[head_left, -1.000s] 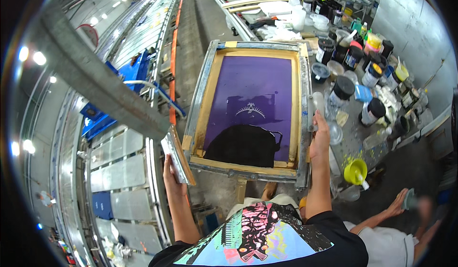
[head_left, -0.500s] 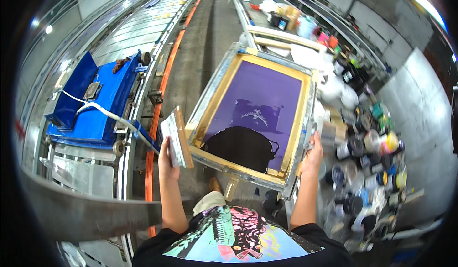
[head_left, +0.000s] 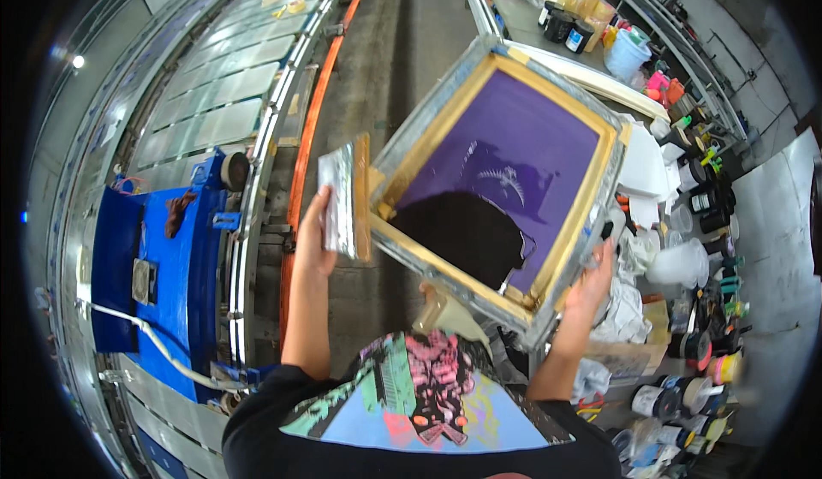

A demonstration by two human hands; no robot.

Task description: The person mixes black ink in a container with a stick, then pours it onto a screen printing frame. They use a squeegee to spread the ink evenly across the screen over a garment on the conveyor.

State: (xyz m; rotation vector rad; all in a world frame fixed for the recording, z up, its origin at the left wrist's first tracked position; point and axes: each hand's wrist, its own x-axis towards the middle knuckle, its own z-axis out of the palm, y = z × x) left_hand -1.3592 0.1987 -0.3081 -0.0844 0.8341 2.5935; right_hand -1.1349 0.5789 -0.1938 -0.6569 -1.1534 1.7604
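Note:
My left hand point(head_left: 313, 235) is closed around a squeegee point(head_left: 344, 201) with a silver body and an amber edge, held upright. My right hand point(head_left: 589, 284) grips the right side of a screen printing frame point(head_left: 425, 119), which tilts in front of my body. Tan tape lines the frame's inner border around a purple mesh point(head_left: 535, 124) with a small pale crest-like design. A pool of dark ink point(head_left: 454, 232) lies across the mesh's near end. The squeegee's amber edge is beside the frame's left corner; whether they touch I cannot tell. My right fingertips are partly hidden by the frame.
On the left, a blue wheeled cart point(head_left: 193, 265) with a white hose point(head_left: 145, 329) stands by a long printing table point(head_left: 214, 94). An orange rail point(head_left: 312, 149) borders the aisle point(head_left: 390, 17). Jars, tubs and a white bucket point(head_left: 679, 265) crowd the right side.
I have moved forward along the aisle, and the blue cart sits lower in view. The frame has swung clockwise and slightly right. Both hands keep their holds.

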